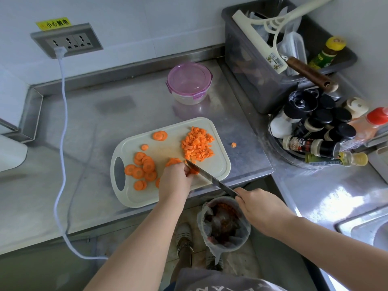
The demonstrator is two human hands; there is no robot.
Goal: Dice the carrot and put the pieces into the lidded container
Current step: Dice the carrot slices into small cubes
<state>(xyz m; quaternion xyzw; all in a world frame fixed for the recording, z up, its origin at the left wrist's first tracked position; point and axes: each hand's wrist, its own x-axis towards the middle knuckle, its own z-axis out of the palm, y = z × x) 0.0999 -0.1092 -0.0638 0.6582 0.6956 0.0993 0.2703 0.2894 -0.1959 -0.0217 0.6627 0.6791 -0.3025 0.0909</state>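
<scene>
The dicing step is in hand and is judged roughly half done. The left grip (175,179) is curled down over a slice stack (174,161), which is pinned to the cutting board (136,196) beneath the fingertips. The right grip (260,208) is closed round the handle of the knife (212,181). The blade is laid from that grip across the board edge, with its tip just beside the fingers of the left grip. The uncut carrot slices (142,166) lie just to the far-left side of the left grip. The diced pile (197,147) lies just beyond the blade tip. One stray piece (233,145) lies off the board on the tabletop (94,122), beyond the right grip. For the next move, the left fingertips should be kept tucked back from the edge and the stack cut into strips and then across. The lidded container (189,82) is set well beyond both grips, with its pink lid on. No carrot is seen through the lid, so the lid must be removed before any transfer. A lined waste bin (223,223) below the right grip holds dark scraps and orange bits.
</scene>
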